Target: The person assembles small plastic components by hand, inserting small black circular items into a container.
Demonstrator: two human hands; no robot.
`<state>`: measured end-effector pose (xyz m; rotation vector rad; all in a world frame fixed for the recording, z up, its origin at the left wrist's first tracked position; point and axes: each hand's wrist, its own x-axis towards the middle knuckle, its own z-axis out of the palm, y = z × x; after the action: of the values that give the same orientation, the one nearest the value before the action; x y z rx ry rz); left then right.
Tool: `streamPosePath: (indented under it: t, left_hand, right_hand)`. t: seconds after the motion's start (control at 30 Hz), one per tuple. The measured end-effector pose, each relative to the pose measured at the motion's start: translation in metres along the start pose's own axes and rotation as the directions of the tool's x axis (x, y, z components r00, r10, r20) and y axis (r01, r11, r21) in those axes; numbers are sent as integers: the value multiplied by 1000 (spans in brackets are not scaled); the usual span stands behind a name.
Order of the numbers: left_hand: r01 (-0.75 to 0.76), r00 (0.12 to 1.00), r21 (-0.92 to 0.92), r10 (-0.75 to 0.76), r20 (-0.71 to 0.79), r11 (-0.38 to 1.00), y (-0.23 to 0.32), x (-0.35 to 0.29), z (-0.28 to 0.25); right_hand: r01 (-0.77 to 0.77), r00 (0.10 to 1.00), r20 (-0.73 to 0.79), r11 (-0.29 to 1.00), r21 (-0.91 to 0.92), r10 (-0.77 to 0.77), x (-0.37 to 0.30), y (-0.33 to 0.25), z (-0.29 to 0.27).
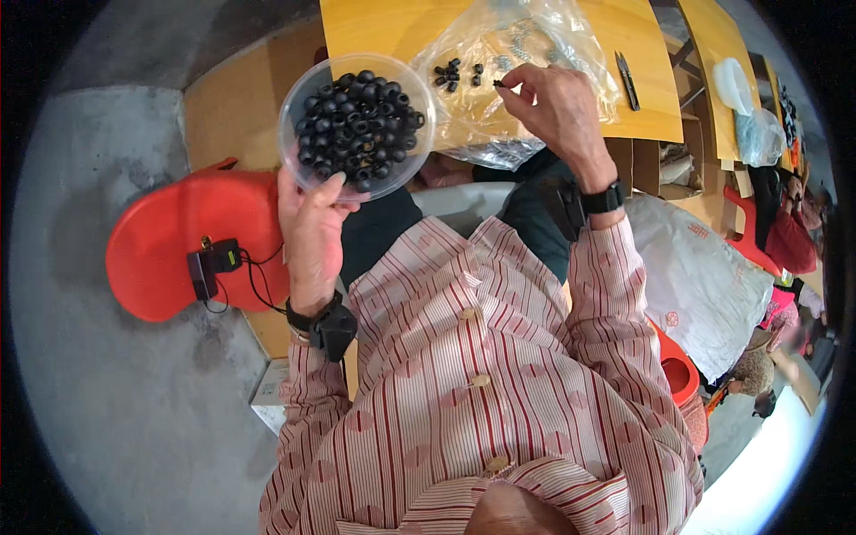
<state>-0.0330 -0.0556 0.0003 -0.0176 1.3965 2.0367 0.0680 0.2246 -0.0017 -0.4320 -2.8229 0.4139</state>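
Note:
My left hand (314,234) grips the near rim of a round clear plastic tub (403,181), its thumb over the edge and its fingers hidden beneath. Many small black hollow beads (361,125) fill the tub. Above the table, my right hand (563,111) pinches a small black piece (499,84) between thumb and fingertips; its exact kind is too small to tell. Close to that hand, several more black beads (448,75) lie loose on a clear plastic bag (588,80). Small greyish bits (522,40), hard to make out, show at the bag's far part.
A pair of thread snips (627,82) lies on the yellow table (374,31), right of the bag. At left stands a red chair (160,245) with a black cabled device (214,260) on it. A large white sack (700,276) sits at right; other people are beyond it.

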Motion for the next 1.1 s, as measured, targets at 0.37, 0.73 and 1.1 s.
streamPosePath:
  t: [0.37,0.73,1.1]
  left_hand:
    - [-37,999,59,36,18,998,0,3,-2]
    - [-17,1000,6,17,23,1000,-2,4,1]
    - [-22,1000,32,22,19,999,-2,4,5]
  right_hand:
    - [37,996,-77,999,-34,-40,14,-4,39]
    - [-4,998,-58,999,-47,1,-2,12,41]
    - [-43,994,-99,999,10,44,0,3,58]
